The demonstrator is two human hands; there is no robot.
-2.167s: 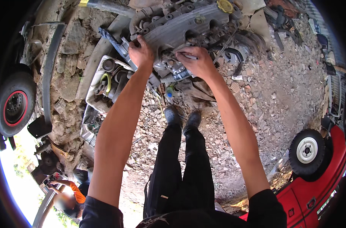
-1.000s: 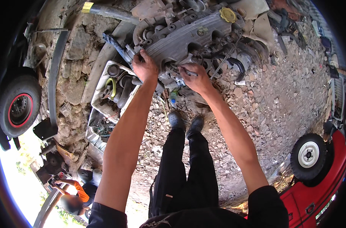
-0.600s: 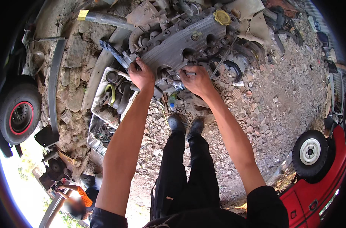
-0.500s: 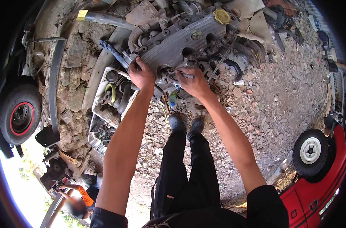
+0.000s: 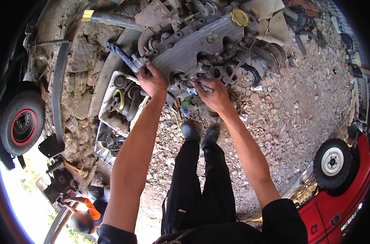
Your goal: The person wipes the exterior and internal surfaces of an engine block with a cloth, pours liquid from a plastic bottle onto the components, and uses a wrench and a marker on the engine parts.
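A dirty grey car engine [image 5: 193, 44] with a ribbed cover and a yellow oil cap [image 5: 239, 17] lies before me at the top of the view. My left hand [image 5: 152, 80] grips the near left corner of the engine, its fingers bent against the metal and their tips partly hidden. In my closed right hand [image 5: 212, 94] is a slim metal wrench [image 5: 205, 87]. One end of it sticks out past my fingers. The other end reaches to the engine's near side, beside a round recess, where the contact is too small to make out.
Left of the engine stands a pale plastic crate [image 5: 111, 95] of hoses and parts. A plastic bottle [image 5: 185, 106] is below the engine, near my shoes. Rubble covers the ground [image 5: 282, 122]. A red vehicle [image 5: 339, 203] is at right; a person in orange [image 5: 91, 209] sits at lower left.
My right hand has shifted slightly right and down with the wrench, whose handle has turned a little. My left hand stays at the engine's corner.
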